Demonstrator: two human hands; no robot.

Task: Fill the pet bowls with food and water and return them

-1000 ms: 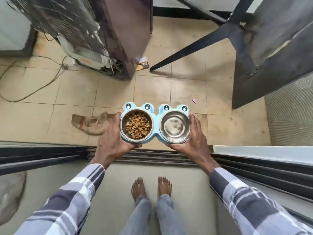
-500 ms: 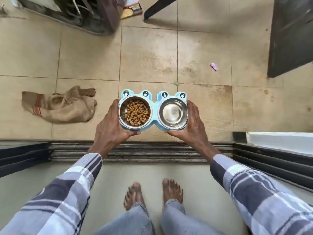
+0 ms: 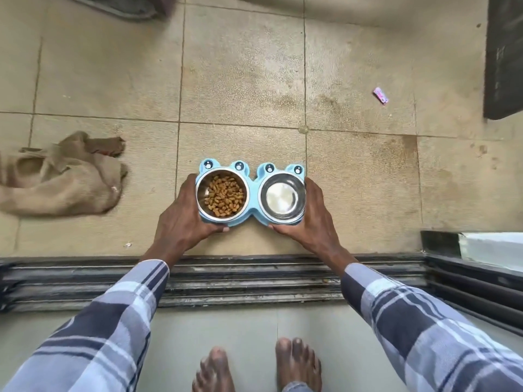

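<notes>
A light blue double pet feeder (image 3: 252, 193) with frog eyes on its far edge hangs low over the beige floor tiles. Its left steel bowl (image 3: 223, 195) holds brown kibble. The right steel bowl (image 3: 281, 198) shines, and I cannot tell whether water is in it. My left hand (image 3: 181, 219) grips the feeder's left end, thumb under the near edge. My right hand (image 3: 314, 219) grips the right end the same way.
A sliding-door track (image 3: 226, 278) runs across in front of my bare feet (image 3: 254, 366). A crumpled burlap sack (image 3: 62, 176) lies on the tiles to the left. A small pink wrapper (image 3: 380, 95) lies far right, near a dark panel (image 3: 503, 58).
The view has tilted down and closer to the floor. The feeder in both hands has come lower over the tiles just beyond the door track.
</notes>
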